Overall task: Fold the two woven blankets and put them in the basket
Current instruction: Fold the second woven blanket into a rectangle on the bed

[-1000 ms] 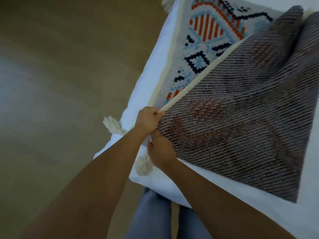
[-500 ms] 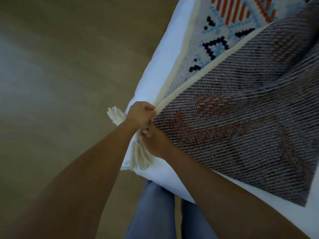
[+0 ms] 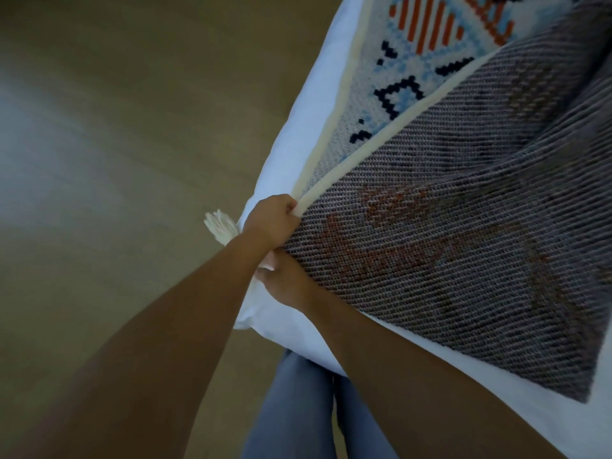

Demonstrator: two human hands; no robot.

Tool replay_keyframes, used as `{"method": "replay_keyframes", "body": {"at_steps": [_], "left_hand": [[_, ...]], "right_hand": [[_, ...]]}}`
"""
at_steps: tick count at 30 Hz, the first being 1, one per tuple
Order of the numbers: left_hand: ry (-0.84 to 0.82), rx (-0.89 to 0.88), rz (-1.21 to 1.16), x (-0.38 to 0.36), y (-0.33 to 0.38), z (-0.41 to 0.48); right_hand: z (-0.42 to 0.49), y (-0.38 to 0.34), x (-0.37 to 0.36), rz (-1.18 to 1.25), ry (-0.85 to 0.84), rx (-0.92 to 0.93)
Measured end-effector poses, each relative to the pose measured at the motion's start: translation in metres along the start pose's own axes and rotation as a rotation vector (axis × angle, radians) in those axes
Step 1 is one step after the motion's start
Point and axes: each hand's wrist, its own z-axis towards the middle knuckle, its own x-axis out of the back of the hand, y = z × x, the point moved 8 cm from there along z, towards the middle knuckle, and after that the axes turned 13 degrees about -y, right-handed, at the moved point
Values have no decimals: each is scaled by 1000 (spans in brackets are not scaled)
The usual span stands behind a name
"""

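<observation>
A: At the bottom of the view, two legs in blue jeans (image 3: pixel 298 409) are standing against the near corner of the white bedding (image 3: pixel 298 144). Both bare forearms are reaching up from there to that corner.

B: Grip state, nearer one first?

A: The right grip (image 3: pixel 286 284) is resting at the corner of the woven blanket (image 3: pixel 463 253). Its thumb is pointing left and its fingers are tucking under the weave, so it is holding the corner from beneath. The fingertips are hidden.

B: The other?

A: The left grip (image 3: pixel 273 223), just above the right, is curling tight around the blanket's cream border, knuckles up. A bit of white yarn is showing between the two grips.

B: Tassel?

A: One cream tassel (image 3: pixel 220 225) is sticking out left of the left wrist, past the bedding's edge.

B: Blanket position?

A: It is lying on the bedding, doubled over. The grey reverse side is facing up across the right half, with its cream edge running diagonally up and right from the left grip. Beyond that edge the patterned face (image 3: pixel 414 61) is showing orange bars with navy and pale blue blocks. Its own cream border is meeting the first at the left grip.

B: Beyond that?

A: The tan floor (image 3: pixel 116 144) is filling the left side, blurred.
</observation>
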Motion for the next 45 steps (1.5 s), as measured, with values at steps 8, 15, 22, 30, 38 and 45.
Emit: {"method": "replay_keyframes", "body": {"at_steps": [8,15,22,30,38,45], "left_hand": [[-98,-17,124,24,11,-1],[-242,-234,258,83,17,21],[-269,-469,468,169,15,23],[-368,-628,678,151,84,40],[-424,-705,803,104,170,73],[-455,-766,935,78,273,122]], "right_hand": [[-9,-10,77,-66,320,-77],[11,-59,122,15,664,-173],[43,-109,108,207,876,-300],[17,-106,134,315,1072,-327],[-17,-55,186,496,1202,-354],[-24,-29,266,631,1221,-336]]}}
